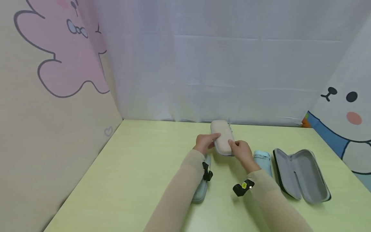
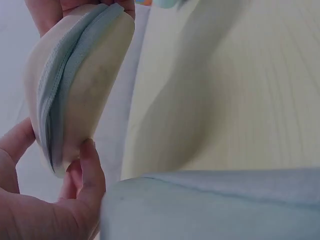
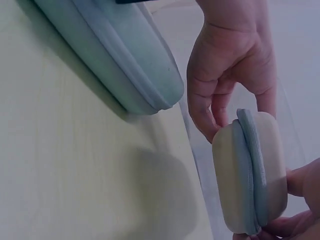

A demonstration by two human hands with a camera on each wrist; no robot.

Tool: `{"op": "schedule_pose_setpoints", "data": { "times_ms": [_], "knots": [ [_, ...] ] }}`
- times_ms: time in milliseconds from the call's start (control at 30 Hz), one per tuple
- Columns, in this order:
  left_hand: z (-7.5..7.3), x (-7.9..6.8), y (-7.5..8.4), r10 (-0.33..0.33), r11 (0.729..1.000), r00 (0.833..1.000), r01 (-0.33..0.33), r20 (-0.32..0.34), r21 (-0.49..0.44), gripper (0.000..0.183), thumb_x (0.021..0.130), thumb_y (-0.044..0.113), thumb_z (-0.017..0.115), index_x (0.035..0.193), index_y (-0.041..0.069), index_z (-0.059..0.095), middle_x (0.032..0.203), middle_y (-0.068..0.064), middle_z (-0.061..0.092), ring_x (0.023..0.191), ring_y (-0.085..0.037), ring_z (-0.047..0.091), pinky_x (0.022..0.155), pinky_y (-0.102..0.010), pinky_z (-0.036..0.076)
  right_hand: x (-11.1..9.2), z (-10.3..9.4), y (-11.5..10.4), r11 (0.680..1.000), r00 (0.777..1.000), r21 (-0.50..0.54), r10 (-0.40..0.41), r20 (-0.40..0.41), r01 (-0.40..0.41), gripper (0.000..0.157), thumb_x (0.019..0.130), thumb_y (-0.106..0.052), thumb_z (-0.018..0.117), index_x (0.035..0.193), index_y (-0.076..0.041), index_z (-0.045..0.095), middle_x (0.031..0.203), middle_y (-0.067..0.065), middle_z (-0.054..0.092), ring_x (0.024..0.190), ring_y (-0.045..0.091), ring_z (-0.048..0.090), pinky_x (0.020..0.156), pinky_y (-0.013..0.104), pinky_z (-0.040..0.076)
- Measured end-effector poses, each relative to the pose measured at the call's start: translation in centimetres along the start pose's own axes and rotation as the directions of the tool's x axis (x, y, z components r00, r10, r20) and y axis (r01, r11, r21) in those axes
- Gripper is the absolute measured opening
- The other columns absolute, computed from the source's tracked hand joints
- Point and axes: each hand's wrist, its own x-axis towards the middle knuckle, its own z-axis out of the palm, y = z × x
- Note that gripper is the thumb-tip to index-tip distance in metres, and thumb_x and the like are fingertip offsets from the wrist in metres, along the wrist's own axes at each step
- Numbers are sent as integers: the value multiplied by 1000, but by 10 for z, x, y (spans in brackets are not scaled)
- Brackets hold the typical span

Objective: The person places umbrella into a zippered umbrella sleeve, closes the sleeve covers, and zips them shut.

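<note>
Both hands hold a cream zip case (image 1: 222, 137) with a pale blue zipper band, raised above the table. My left hand (image 1: 205, 142) pinches its left side between thumb and fingers; my right hand (image 1: 242, 153) pinches the lower right edge. In the left wrist view the zipper edge of the case (image 2: 82, 85) faces the camera, between the left hand (image 2: 55, 210) and the other hand above. The right wrist view shows the case (image 3: 250, 172) from its narrow end, the zipper band closed there. Under the left forearm lies a grey-green zip case (image 1: 200, 192), partly covered.
An open grey hard case (image 1: 307, 175) lies at the right of the pale yellow table (image 1: 139, 167). Beside it is a light blue case (image 1: 262, 159), partly behind the right sleeve. A white curtain (image 1: 203, 71) hangs along the table's far edge.
</note>
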Motion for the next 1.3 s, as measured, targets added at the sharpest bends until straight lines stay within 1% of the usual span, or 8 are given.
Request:
{"op": "schedule_pose_setpoints", "data": {
  "times_ms": [233,433,667,767,867,967,1167,1300],
  "knots": [
    [-8,-4,10,-45,996,993,52,110,-66,52,71,23,81,110,-4,58,91,-8,66,80,-16,63,74,-26,51,-8,-4,-18,999,1000,50,-17,-19,18,52,97,-33,43,117,14,52,109,28,56,94,34,52,77,43,45],
    [-12,-9,16,-54,990,977,80,204,-119,47,75,26,78,110,-1,61,94,-8,66,80,-15,60,76,-27,48,-16,-6,-27,996,999,82,-35,-18,36,52,98,-31,43,120,15,49,114,30,53,101,36,51,84,46,43],
    [-18,-17,24,-60,979,973,101,225,-176,56,75,24,78,120,0,54,98,-12,64,88,-21,62,77,-30,50,-23,-4,-34,987,999,150,-47,-26,51,53,96,-34,46,121,13,50,115,27,54,102,34,50,85,44,42],
    [-22,-22,30,-38,973,975,85,219,-213,55,75,21,78,119,-1,54,99,-13,63,88,-22,62,78,-31,50,-24,-6,-35,954,999,300,-35,25,26,57,95,-38,48,124,11,49,121,25,51,106,29,49,90,41,40],
    [-27,-28,35,-17,970,973,72,230,-231,52,76,19,76,119,-2,54,100,-15,63,87,-22,62,79,-31,50,-24,-8,-35,882,990,472,-54,134,-15,63,95,-42,47,128,12,44,127,22,47,109,22,47,97,37,35],
    [-30,-33,38,-8,971,968,68,250,-228,51,77,18,75,119,-3,54,100,-15,64,87,-22,62,79,-31,49,-24,-9,-36,838,972,543,-86,218,-47,68,95,-45,46,130,13,41,122,16,50,104,14,49,97,34,35],
    [-33,-39,40,-10,980,969,58,246,-189,50,76,17,76,118,-2,55,101,-13,64,89,-23,61,78,-32,50,-26,-6,-38,848,980,529,-76,183,-33,61,94,-43,48,118,13,51,97,0,58,90,9,51,87,29,38],
    [-35,-43,39,9,990,970,25,242,-136,49,77,20,76,117,-2,56,101,-11,64,90,-23,62,79,-34,50,-29,-2,-40,866,984,500,-92,154,3,57,95,-39,50,120,12,52,103,8,59,94,13,51,91,33,38]
  ]
}}
